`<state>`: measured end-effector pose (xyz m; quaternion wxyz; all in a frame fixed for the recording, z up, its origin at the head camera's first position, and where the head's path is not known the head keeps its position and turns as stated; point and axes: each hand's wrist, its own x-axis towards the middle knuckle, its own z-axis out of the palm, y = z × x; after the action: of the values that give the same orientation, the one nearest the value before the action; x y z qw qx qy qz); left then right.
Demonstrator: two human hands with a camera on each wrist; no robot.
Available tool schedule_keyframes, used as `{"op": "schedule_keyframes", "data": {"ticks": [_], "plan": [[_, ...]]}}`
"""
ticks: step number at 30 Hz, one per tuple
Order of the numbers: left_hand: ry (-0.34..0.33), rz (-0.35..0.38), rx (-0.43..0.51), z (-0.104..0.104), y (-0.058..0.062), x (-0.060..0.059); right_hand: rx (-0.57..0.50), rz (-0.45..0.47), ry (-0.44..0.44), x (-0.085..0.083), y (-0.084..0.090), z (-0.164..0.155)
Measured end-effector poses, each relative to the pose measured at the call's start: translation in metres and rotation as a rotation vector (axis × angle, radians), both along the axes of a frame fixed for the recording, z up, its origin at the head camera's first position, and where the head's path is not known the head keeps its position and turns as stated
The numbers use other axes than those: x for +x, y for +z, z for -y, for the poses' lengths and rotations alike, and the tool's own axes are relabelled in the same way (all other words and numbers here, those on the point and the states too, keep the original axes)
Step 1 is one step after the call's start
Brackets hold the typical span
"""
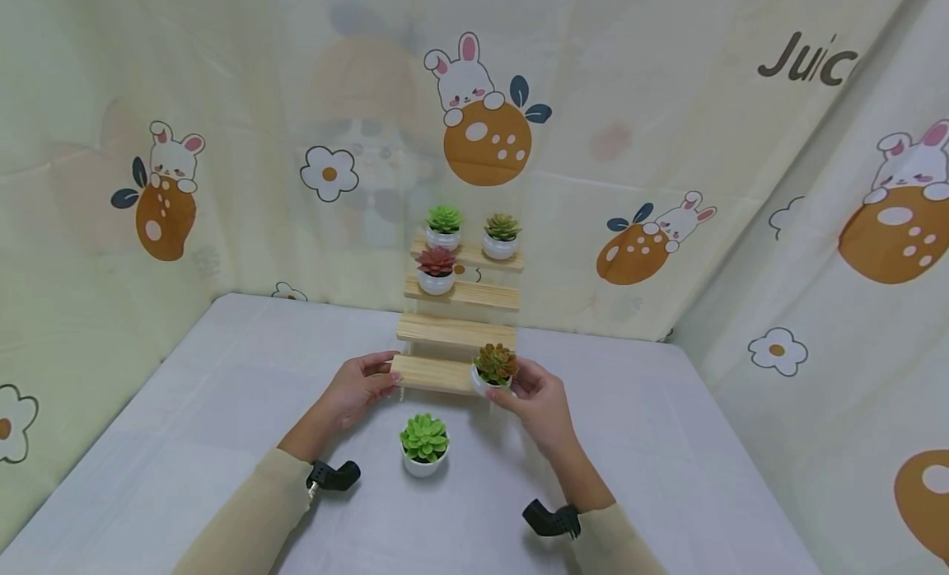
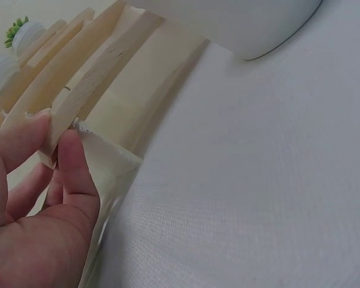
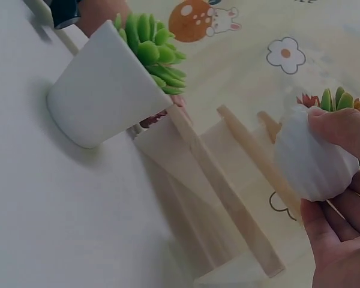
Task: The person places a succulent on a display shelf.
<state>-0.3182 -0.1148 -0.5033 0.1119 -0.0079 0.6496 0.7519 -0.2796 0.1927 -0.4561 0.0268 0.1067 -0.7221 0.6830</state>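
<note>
One white table [image 1: 630,443] bears one wooden stand [image 1: 455,331], four planks high. Two arms [image 1: 237,521] reach forward — left hand [image 1: 357,392] pinching the lowest plank [image 1: 430,375] at its left, right hand [image 1: 541,404] gripping a brown potted succulent [image 1: 495,363] by its right. Four others: two topmost succulents [image 1: 444,221] [image 1: 502,226], one red succulent [image 1: 436,262] below, one green succulent [image 1: 425,439] in front.

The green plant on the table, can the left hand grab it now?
Probably yes, after letting go: the left hand pinches the bottom wooden step, but the green plant stands close by on the table, with nothing between them.
</note>
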Motion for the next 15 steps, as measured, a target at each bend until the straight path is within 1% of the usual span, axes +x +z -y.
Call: {"op": "schedule_keyframes", "data": {"ticks": [7,15], "plan": [[0.007,0.006,0.003,0.0,0.0,0.0,0.001,0.013,-0.037,-0.008,0.009,0.003],[0.0,0.003,0.01,0.0,0.0,0.0,0.022,0.0,-0.067,-0.016,0.021,0.004]]}}
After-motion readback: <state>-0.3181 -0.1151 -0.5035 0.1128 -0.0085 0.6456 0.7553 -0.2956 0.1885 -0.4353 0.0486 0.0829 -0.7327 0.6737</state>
